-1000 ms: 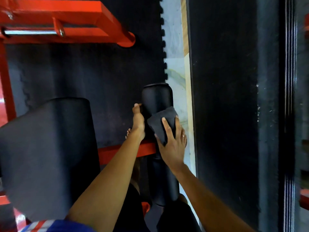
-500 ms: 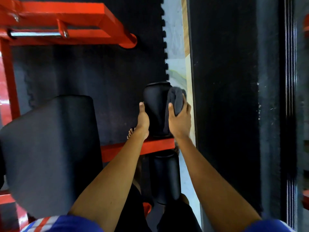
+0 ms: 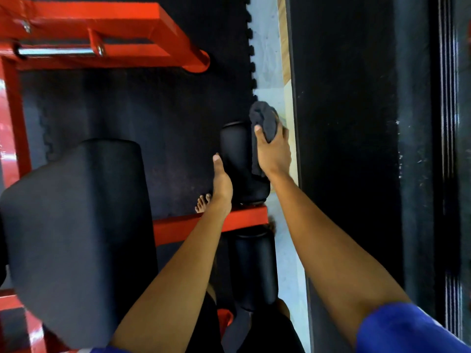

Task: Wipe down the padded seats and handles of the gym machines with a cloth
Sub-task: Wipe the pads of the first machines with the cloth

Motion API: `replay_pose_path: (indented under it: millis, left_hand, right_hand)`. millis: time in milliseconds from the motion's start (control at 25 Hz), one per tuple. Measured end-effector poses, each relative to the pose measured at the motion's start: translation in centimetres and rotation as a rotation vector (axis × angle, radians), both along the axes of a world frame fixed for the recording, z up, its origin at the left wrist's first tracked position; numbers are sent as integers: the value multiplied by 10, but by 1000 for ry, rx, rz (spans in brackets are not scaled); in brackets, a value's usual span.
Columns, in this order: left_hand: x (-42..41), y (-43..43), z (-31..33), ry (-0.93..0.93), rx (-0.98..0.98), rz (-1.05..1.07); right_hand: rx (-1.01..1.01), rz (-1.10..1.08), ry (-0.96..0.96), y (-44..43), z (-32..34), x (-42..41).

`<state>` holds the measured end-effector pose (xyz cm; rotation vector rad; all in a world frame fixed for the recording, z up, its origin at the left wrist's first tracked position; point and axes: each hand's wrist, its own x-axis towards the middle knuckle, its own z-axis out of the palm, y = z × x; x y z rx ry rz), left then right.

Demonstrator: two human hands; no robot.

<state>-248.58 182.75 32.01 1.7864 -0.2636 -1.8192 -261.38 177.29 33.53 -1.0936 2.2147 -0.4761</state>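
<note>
One cloth (image 3: 265, 121) in right hand (image 3: 275, 154), against roller pad (image 3: 237, 161)

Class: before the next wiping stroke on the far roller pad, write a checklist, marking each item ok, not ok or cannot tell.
1. The cloth gripped in the right hand: ok.
2. It touches the far roller pad: ok, along its right side.
3. The left hand steadies that pad: thumb on it, fingers hidden, cannot tell.
4. Cloth spread flat: not ok, bunched.
5. The near roller pad wiped: cannot tell.
</note>
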Motion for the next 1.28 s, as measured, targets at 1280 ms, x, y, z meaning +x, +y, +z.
replay_pose_path:
  millis: [1280]
  left_hand:
    - [11,-14,-4,81,24,-26]
  right_hand:
    - [18,60,40,12,2,-2]
